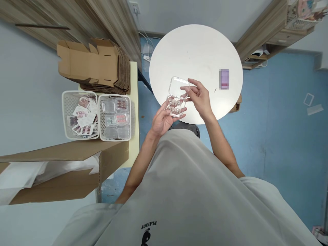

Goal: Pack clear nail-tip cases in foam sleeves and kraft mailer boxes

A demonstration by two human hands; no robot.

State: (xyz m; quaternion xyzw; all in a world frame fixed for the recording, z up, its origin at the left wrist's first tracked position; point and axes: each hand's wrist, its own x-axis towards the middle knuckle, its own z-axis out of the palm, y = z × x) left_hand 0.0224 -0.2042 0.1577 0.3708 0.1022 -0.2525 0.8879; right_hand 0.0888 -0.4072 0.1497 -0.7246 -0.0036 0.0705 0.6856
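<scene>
A small clear plastic case (179, 87) is held open over the near edge of the round white table, its transparent lid tilted up and away from me. In its lower half lie several shiny false nails (174, 106), set in two rows. My left hand (164, 119) grips this lower half from below and the left, thumb over the near rim. At the lid's right edge, my right hand (200, 97) has its thumb and fingers closed on the clear plastic; the fingertips partly cover the lid and hinge.
A blurred purple item (224, 79) lies on the white table (197, 44). To the left stand a basket of nail cards (80, 136), a basket of clear cases (115, 139), stacked flat cartons (87, 65) and an open cardboard box (112, 157).
</scene>
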